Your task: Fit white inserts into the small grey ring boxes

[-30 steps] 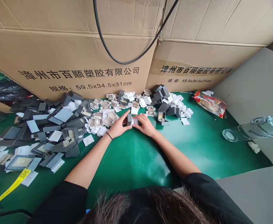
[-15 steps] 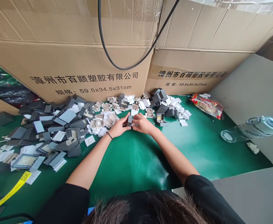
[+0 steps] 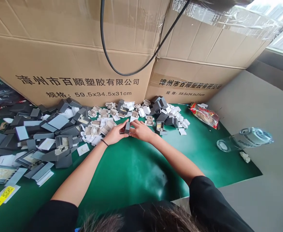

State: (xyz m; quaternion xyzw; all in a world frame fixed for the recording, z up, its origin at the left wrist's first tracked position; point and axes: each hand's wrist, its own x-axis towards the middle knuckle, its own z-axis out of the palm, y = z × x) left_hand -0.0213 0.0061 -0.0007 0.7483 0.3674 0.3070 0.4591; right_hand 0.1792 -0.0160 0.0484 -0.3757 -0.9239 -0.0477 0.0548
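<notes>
A small dark grey jewellery-type box (image 3: 127,128) is held upright between my two hands above the green tabletop. My left hand (image 3: 114,134) wraps around its left side, thumb on top and fingers below. Fingers of my right hand (image 3: 141,130) are bent and pressed to the box's right side; their tips are partly hidden. Just beyond the hands lie beige inserts and white slips (image 3: 109,124) in a loose heap. To the right of my right hand an open grey box (image 3: 160,127) stands with a pale insert showing inside.
A large heap of grey boxes (image 3: 56,122) covers the left side, with a yellow tape (image 3: 3,198) in front. More boxes and white pieces (image 3: 174,114) lie right of centre. Farther right are a red food bag (image 3: 204,114) and a clear bottle (image 3: 245,140). Cardboard cartons (image 3: 83,64) wall the back, a black cable (image 3: 129,74) hanging before them.
The camera view has shifted, so the scene sits farther left in the picture. Both hands stay at the small grey box, with little change in their grip.
</notes>
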